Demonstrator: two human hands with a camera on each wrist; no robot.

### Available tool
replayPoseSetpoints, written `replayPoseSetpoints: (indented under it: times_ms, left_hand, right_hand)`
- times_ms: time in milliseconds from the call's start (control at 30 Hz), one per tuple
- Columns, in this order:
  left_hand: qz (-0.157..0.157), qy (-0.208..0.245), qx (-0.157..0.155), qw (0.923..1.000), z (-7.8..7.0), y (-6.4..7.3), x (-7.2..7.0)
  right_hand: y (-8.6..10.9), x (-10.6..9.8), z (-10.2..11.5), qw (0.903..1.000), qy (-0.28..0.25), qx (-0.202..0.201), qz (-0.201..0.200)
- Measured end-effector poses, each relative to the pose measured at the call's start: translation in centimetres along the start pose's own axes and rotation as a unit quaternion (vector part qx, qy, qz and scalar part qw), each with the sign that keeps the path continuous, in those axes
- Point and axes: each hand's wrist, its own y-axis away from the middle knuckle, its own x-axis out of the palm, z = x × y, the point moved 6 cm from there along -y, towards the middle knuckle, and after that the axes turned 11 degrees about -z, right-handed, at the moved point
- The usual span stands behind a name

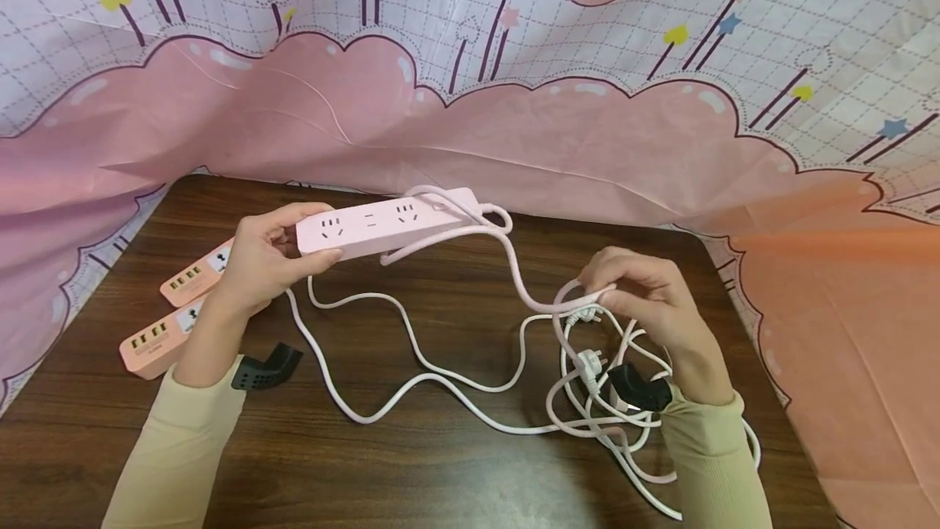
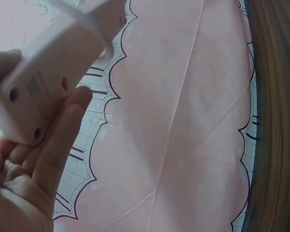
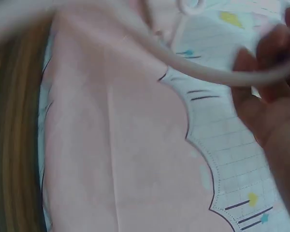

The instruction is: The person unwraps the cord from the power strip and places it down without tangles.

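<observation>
A pink power strip (image 1: 367, 227) is held up above the table by my left hand (image 1: 268, 255), which grips its left end between thumb and fingers. Its underside, with screw holes and a label, faces the left wrist view, where the strip (image 2: 43, 82) slants across the upper left. The strip's pink cord (image 1: 517, 268) loops around its right end and runs to the right. My right hand (image 1: 642, 292) pinches that cord between thumb and fingertips. In the right wrist view the cord (image 3: 198, 70) arcs across to the blurred fingers.
Two orange-pink power strips (image 1: 157, 341) lie at the table's left, partly behind my left forearm. Their white cords (image 1: 433, 378) snake rightward into a tangle beneath my right hand, with white plugs (image 1: 590, 367) in it. A patterned curtain (image 1: 470, 129) hangs behind the dark wooden table (image 1: 330, 472).
</observation>
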Motion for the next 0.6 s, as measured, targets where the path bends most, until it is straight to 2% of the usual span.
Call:
replayPoseSetpoints:
  times_ms: [33, 100, 167, 233, 267, 367, 433, 533, 600]
  left_hand:
    - [-0.011, 0.013, -0.009, 0.9998, 0.0, -0.1, -0.2]
    - [-0.025, 0.033, -0.015, 0.9990, -0.1, -0.2, -0.6]
    - [-0.026, 0.037, -0.008, 0.9989, -0.2, -0.2, -1.0]
    - [-0.019, 0.030, 0.004, 0.9994, -0.3, -0.2, -1.4]
    - [-0.014, 0.023, 0.010, 0.9996, -0.3, -0.1, -1.6]
    - [0.008, 0.002, 0.008, 0.9999, 0.0, 0.3, -2.1]
    - [0.022, -0.023, 0.005, 0.9995, 0.3, 0.8, -2.5]
    - [0.044, -0.079, 0.005, 0.9959, 0.9, 1.4, -3.0]
    - [0.047, -0.111, 0.005, 0.9927, 1.3, 1.8, -3.6]
  right_hand:
    - [0.3, 0.2, -0.4, 0.9977, 0.063, 0.014, 0.022]
    - [0.8, 0.1, -1.4, 0.9798, 0.189, 0.049, 0.045]
    - [1.2, -0.6, -2.6, 0.9476, 0.306, 0.084, 0.033]
    - [1.4, -2.1, -3.5, 0.9067, 0.409, 0.104, -0.011]
    - [1.6, -3.0, -3.8, 0.8884, 0.443, 0.114, -0.042]
    - [2.4, -5.8, -4.3, 0.8338, 0.520, 0.128, -0.135]
    - [3.1, -7.5, -4.5, 0.8053, 0.545, 0.143, -0.185]
    - [4.2, -9.5, -4.5, 0.7756, 0.560, 0.167, -0.238]
    - [4.8, -10.6, -4.5, 0.7596, 0.564, 0.184, -0.266]
